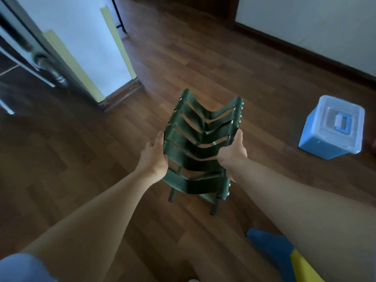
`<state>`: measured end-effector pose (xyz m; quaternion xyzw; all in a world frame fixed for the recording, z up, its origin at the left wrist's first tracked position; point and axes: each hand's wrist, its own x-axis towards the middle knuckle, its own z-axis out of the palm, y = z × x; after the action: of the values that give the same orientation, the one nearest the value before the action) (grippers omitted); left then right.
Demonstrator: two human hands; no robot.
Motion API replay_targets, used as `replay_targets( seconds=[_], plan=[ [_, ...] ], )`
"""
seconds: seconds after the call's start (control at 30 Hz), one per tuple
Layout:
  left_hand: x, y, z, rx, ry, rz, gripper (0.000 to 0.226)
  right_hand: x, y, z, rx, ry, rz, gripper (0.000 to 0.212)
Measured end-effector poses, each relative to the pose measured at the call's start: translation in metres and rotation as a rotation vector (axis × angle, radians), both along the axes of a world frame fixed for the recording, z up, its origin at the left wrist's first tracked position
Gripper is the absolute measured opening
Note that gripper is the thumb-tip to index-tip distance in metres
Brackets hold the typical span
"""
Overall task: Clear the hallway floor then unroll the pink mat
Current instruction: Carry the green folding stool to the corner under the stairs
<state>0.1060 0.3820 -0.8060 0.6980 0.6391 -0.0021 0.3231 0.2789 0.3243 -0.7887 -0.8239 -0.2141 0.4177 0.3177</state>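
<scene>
left hand (153, 157), right hand (233, 152) grip green stool (200, 151) sides | long axis runs away from camera

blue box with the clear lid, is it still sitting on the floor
Yes, the blue box sits on the wooden floor off to the right, apart from both hands, which grip the green stool.

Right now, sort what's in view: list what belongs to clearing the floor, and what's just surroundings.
Job:
- green folding stool, gripped by left hand and right hand
- blue storage box, standing on the floor

Surroundings:
- white wall corner
- skirting board
</scene>
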Motion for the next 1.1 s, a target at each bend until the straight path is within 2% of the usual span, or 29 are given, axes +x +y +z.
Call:
replay_targets(
  seconds=[0.17, 0.33, 0.53, 0.63, 0.73, 0.9, 1.1],
  plan=[
    [-0.060, -0.031, 0.080, 0.013, -0.007, 0.144, 0.069, -0.046, -0.007, 0.090, 0.033, -0.012, 0.147, 0.071],
    [-0.114, -0.072, 0.172, 0.048, -0.035, 0.258, 0.067, -0.101, -0.022, 0.188, 0.002, 0.071, 0.265, 0.082],
    [-0.183, -0.146, 0.267, 0.089, -0.073, 0.420, 0.074, -0.174, -0.066, 0.278, 0.121, -0.039, 0.447, 0.065],
    [-0.212, -0.186, 0.303, 0.079, -0.079, 0.486, 0.076, -0.208, -0.086, 0.307, 0.146, -0.082, 0.560, 0.065],
    [-0.245, -0.226, 0.328, 0.093, -0.093, 0.599, 0.077, -0.247, -0.105, 0.332, 0.217, -0.093, 0.671, 0.049],
    [-0.299, -0.289, 0.360, 0.128, -0.047, 0.711, 0.076, -0.310, -0.142, 0.363, 0.168, -0.016, 0.824, 0.066],
    [-0.350, -0.375, 0.397, 0.092, -0.026, 0.818, 0.078, -0.375, -0.204, 0.393, 0.154, 0.071, 0.921, 0.054]
  ],
)
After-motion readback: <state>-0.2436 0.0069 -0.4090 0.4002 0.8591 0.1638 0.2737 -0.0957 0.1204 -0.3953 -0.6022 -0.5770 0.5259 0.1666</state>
